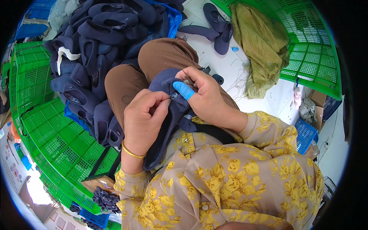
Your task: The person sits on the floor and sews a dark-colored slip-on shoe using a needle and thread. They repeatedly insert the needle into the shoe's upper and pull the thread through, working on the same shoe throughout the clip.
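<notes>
A dark navy fabric slip-on shoe (158, 142) rests across my lap, its far end raised between my hands. My right hand (210, 96) is closed around that far end, with a blue wrap on the thumb pressing the fabric. Close to that thumb, my left hand (142, 117) pinches thumb and forefinger together at the shoe's edge. Whatever fine thing sits in this pinch is too small to make out. A small navy fabric bow (188, 125) lies against the shoe's near side, below my right hand.
Many navy shoes (101, 32) are heaped beyond my knees and to the left. Green plastic crates (57, 147) flank me at left and far right. An olive sack (257, 42) and loose shoes (219, 28) lie on the white floor. A blue basket (306, 134) stands at right.
</notes>
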Demonstrator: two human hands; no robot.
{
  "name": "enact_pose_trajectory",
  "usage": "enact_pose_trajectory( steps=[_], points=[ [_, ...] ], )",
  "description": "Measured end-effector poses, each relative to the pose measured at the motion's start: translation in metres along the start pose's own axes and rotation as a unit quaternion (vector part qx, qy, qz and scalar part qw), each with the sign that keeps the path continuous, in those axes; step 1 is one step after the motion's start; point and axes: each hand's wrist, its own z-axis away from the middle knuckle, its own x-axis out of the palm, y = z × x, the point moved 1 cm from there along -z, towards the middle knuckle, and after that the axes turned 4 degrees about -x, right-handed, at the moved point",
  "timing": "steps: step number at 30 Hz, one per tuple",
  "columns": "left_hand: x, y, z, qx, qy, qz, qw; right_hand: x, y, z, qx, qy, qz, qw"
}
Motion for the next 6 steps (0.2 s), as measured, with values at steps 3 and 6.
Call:
enact_pose_trajectory(
  steps=[3, 6],
  points=[
    [0.0046, 0.0026, -0.0022, 0.005, 0.007, -0.049, 0.999, -0.0013, 0.0008, 0.0007, -0.011, -0.004, -0.006, 1.0],
    [0.0067, 0.0041, -0.0022, -0.003, 0.015, -0.055, 0.998, -0.0023, -0.0015, 0.0016, -0.015, 0.01, 0.007, 1.0]
  ],
)
